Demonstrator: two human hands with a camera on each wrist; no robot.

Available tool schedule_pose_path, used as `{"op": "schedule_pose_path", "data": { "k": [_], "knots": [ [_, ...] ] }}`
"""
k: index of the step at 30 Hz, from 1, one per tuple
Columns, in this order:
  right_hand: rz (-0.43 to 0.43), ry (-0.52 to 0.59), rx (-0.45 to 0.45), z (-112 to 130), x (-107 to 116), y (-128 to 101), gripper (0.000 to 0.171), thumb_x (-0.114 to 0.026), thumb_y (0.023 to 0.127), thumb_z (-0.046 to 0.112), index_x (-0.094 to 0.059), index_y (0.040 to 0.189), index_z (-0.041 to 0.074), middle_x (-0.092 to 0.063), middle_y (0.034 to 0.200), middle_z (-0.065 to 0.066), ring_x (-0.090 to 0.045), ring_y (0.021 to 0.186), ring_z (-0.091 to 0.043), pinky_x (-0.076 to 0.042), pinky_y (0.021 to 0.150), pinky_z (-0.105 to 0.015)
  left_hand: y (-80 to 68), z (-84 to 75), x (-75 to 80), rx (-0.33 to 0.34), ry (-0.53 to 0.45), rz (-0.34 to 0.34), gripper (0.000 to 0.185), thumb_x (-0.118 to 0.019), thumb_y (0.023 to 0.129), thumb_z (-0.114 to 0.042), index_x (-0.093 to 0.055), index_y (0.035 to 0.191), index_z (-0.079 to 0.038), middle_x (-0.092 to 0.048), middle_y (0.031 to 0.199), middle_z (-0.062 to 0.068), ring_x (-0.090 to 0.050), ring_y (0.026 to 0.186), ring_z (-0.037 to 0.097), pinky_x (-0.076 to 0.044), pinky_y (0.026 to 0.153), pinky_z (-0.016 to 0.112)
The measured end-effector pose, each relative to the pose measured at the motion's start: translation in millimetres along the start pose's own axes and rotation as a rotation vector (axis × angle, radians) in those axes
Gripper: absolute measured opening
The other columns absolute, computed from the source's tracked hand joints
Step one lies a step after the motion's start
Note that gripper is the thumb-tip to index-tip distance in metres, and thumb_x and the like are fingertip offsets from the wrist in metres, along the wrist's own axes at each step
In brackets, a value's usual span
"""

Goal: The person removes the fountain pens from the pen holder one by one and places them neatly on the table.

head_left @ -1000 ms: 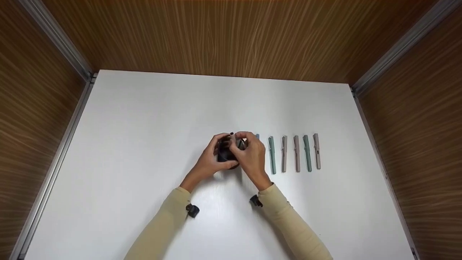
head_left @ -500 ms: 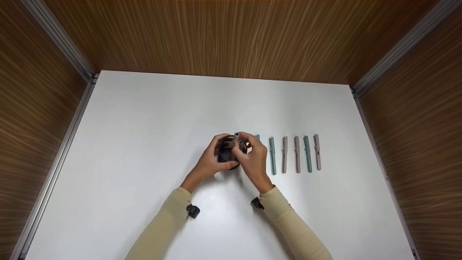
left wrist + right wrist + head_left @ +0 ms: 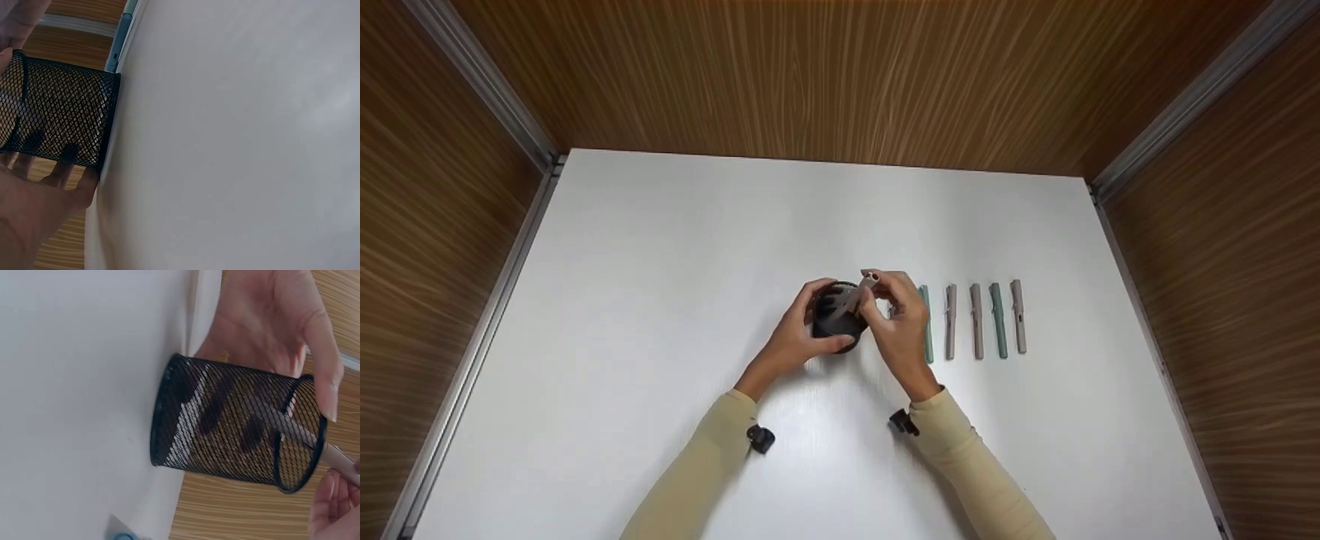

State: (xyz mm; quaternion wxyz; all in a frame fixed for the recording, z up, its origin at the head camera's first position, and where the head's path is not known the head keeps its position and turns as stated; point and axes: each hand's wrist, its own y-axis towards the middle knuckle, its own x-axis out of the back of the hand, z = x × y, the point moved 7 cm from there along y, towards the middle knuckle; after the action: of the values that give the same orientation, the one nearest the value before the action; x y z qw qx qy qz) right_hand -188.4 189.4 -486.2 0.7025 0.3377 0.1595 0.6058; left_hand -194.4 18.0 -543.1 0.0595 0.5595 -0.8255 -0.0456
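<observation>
A black mesh cup (image 3: 837,321) is held upright on the surface (image 3: 660,300) by the left hand (image 3: 795,337), fingers wrapped round it. A taupe pen (image 3: 861,292), pinched by the right hand (image 3: 901,326), now leans toward 2 o'clock, its lower end inside the cup; insertion seems begun. At 3 o'clock, five pens (image 3: 976,321) remain, one probably half hidden.

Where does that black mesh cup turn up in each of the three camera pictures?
Head: black mesh cup at table centre, between both hands.
Left wrist: upper left, the left hand gripping it.
Right wrist: centre, a pen slanting into its mouth.
Shared landmark: the white table.
</observation>
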Motion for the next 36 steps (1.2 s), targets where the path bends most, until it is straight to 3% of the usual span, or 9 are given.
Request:
{"op": "schedule_pose_path", "data": {
  "k": [7, 16, 23, 36],
  "knots": [
    [-0.030, 0.087, -0.041, 4.6, 10.5, 6.9, 0.032, -0.067, 0.099, -0.015, -0.064, 0.131, -0.011, -0.069, 0.110, -0.018, -0.070, 0.100, -0.025, -0.058, 0.093, -0.033, 6.9, 28.1, 0.8, -0.009, 0.043, -0.016, 0.093, -0.091, 0.090, -0.010, -0.039, 0.167, -0.009, -0.052, 0.158, 0.015, -0.048, 0.145, 0.034, -0.036, 0.120, 0.057],
    [-0.130, 0.266, -0.064, 7.5, 29.0, 15.8, 0.029, -0.065, 0.102, -0.007, -0.053, 0.129, -0.009, -0.061, 0.114, -0.017, -0.065, 0.102, -0.026, -0.057, 0.083, -0.030, 8.1, 32.4, 2.7, -0.036, 0.043, -0.007, 0.092, -0.094, 0.088, -0.022, -0.043, 0.165, -0.018, -0.056, 0.155, 0.010, -0.051, 0.142, 0.030, -0.040, 0.118, 0.055],
    [-0.151, 0.257, -0.040, 5.3, 45.1, 18.3, 0.030, -0.067, 0.100, -0.008, -0.058, 0.129, -0.011, -0.062, 0.118, -0.019, -0.063, 0.104, -0.028, -0.058, 0.086, -0.031, 7.5, 32.2, 2.1, -0.026, 0.056, 0.003, 0.092, -0.092, 0.090, -0.027, -0.041, 0.166, -0.022, -0.054, 0.156, 0.011, -0.050, 0.142, 0.032, -0.040, 0.117, 0.056],
    [-0.178, 0.225, -0.143, -14.9, 72.2, 20.6, 0.030, -0.069, 0.101, -0.006, -0.068, 0.131, -0.010, -0.069, 0.117, -0.021, -0.065, 0.104, -0.028, -0.057, 0.083, -0.029, 9.3, 32.4, 1.5, -0.034, 0.046, -0.012, 0.091, -0.093, 0.090, -0.023, -0.043, 0.165, -0.019, -0.055, 0.155, 0.015, -0.050, 0.143, 0.035, -0.038, 0.118, 0.060]
  ]
}}
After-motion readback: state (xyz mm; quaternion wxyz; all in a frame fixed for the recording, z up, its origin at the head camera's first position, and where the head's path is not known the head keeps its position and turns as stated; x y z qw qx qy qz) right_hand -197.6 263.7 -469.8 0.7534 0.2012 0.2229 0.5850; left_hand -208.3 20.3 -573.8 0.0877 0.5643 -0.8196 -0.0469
